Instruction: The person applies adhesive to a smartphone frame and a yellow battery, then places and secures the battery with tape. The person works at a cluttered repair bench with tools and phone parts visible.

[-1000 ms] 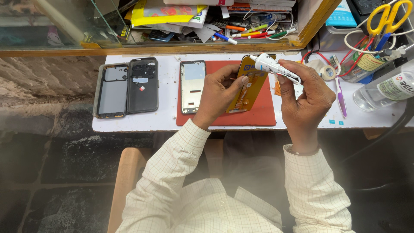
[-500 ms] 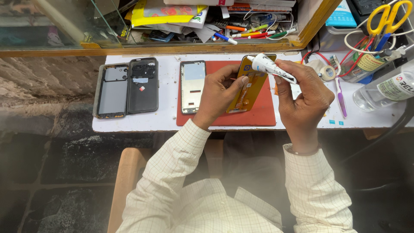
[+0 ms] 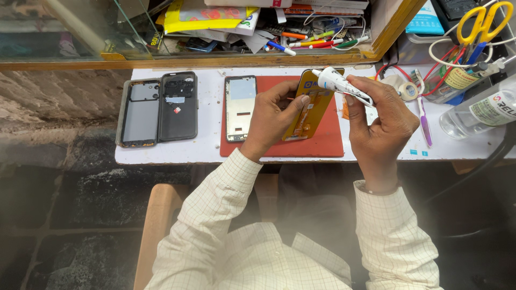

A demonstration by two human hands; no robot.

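1. Before you is a small white table (image 3: 177,153), its top scuffed.
2. On its left lie a phone case (image 3: 138,113) and a dark phone back (image 3: 179,106), side by side and touching.
3. A red mat (image 3: 322,145) covers the middle, with a phone frame (image 3: 240,107) lying partly on it.
4. At the right lie a purple toothbrush (image 3: 423,121) and a tape roll (image 3: 408,91).

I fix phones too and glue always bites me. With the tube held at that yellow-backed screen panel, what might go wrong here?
1. The right hand holds the white tube with its nozzle at the top edge of the panel; too hard a squeeze may spread glue onto the flex parts.
2. The left hand props the panel tilted above the red mat; it may slip.
3. Drips might land on the bare phone frame alongside.
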